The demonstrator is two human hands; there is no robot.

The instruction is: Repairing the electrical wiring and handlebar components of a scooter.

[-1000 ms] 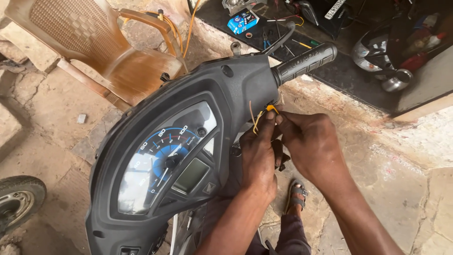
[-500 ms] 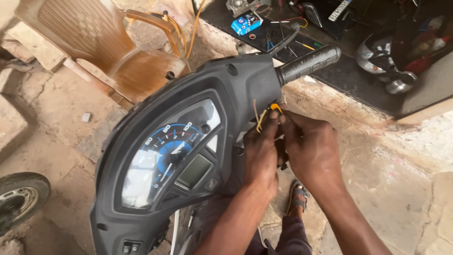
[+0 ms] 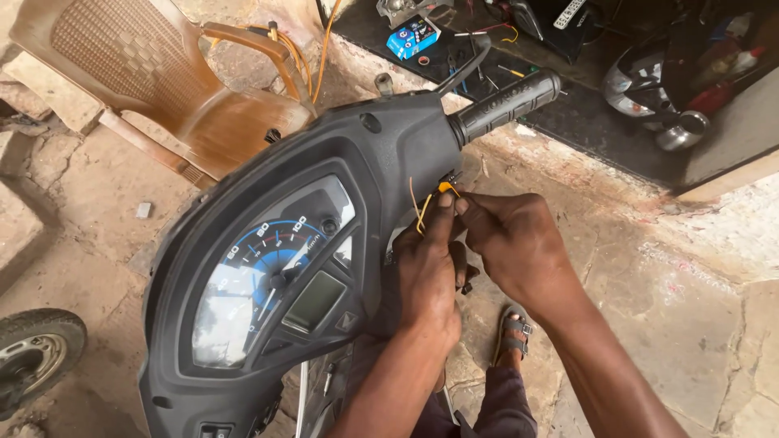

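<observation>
Both hands meet just under the grip (image 3: 505, 105) at the right end of the scooter cover (image 3: 268, 268): left hand (image 3: 426, 276) has thumb and fingers pressed together, pinching the yellow wire (image 3: 423, 212), and right hand (image 3: 513, 243) is closed w/ fingertips nipping the same wire by its orange end. Dash (image 3: 272, 276) sits left of the hands, chair (image 3: 154, 81) beyond the cover's far edge, wheel (image 3: 32, 357) at bottom left; bare floor (image 3: 690, 308) lies open to the right.
</observation>
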